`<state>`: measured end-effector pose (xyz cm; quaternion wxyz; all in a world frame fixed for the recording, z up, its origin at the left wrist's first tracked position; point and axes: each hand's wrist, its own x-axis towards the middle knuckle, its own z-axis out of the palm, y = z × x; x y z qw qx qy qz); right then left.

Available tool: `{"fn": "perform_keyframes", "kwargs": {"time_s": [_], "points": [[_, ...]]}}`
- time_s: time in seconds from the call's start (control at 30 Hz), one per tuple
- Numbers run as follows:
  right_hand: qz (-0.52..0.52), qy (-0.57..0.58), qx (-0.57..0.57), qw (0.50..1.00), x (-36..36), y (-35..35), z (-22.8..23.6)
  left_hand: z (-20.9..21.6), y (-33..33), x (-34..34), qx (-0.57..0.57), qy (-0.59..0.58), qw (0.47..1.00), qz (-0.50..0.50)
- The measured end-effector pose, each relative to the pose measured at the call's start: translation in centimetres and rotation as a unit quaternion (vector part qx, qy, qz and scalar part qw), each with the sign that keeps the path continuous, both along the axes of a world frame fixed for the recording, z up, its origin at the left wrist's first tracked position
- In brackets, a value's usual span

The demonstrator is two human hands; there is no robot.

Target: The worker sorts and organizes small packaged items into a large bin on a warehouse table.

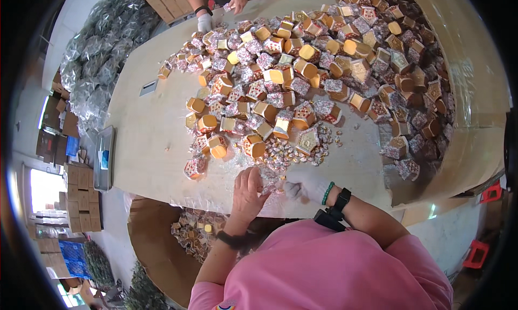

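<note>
My left hand point(247, 192), bare, is at the near edge of the table with its fingers curled inward. Opposite it, my right hand point(306, 186) wears a pale glove and is closed in a pinch. Something small and glittery lies between the fingertips; its kind and which hand grips it are too small to make out. Just beyond are a heap of small sparkly pieces point(280, 152) and many little house-shaped ornaments point(253, 146) with glittery roofs and tan bases. One such ornament point(195, 168) sits apart, left of my left hand.
The pale table point(145, 148) curves around me. At right an opened cardboard carton point(469, 94) spills ornaments onto it. Below the near edge stands another carton point(154, 245) with more ornaments. A metal tray point(104, 159) is at left. Across the table, another person's gloved hand point(205, 23) touches the pile.
</note>
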<state>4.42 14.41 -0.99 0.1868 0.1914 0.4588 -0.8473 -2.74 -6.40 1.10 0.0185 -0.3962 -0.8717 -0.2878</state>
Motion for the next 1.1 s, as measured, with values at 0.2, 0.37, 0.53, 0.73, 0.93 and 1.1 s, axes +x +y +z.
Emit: {"fn": "perform_keyframes", "kwargs": {"time_s": [0.2,0.37,0.53,0.73,0.93,1.1], "points": [[0.007,-0.017,-0.005,1.000,0.2,0.5,2.3,0.0,0.1,0.4,-0.061,0.060,0.996,-0.017],[0.076,-0.127,0.056,0.987,0.2,0.7,3.1,1.7,1.5,1.5,-0.122,0.089,0.987,-0.060],[0.092,-0.163,0.089,0.978,0.6,1.5,2.9,1.7,2.2,2.3,-0.143,0.143,0.977,-0.068],[0.030,-0.096,-0.037,0.994,2.1,0.7,0.6,1.7,3.1,2.2,-0.097,0.075,0.990,-0.068],[0.102,-0.048,0.121,0.986,1.4,1.4,5.5,1.0,2.7,0.3,0.249,-0.347,0.902,0.068],[0.081,-0.058,0.149,0.984,0.7,0.4,5.2,-1.1,4.7,-0.1,0.302,-0.408,0.837,0.206]]}}
